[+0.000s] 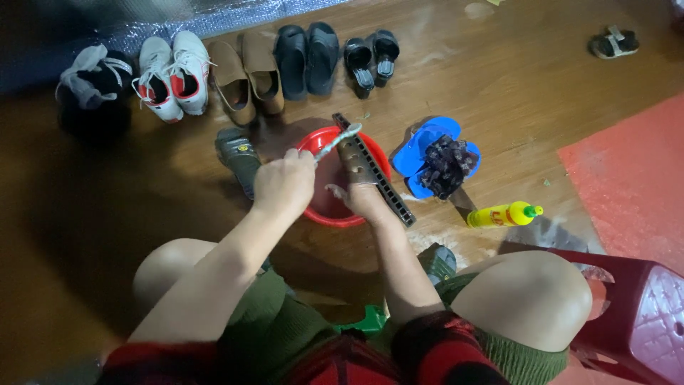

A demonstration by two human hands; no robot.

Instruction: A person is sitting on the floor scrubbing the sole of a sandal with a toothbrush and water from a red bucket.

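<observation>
1. While the left hand (283, 184) is clenched round a toothbrush (336, 141), the brush head sits on the upper end of a brown sandal (365, 171); best kept on the sandal over the basin, in short strokes, I judge.
2. Right hand (362, 199) grasps the sandal from below, holding it tilted across the red basin (335, 212); a firm hold should stop it twisting.
3. Basin stands on the wooden floor (513, 78); contents mostly hidden by hands, can't tell if there is water.
4. Yellow bottle (503, 214) with green cap lies on its side to the right, contents not visible.
5. Blue flip-flops (420, 146) just right of basin, dark cloth (447, 164) on them.
</observation>
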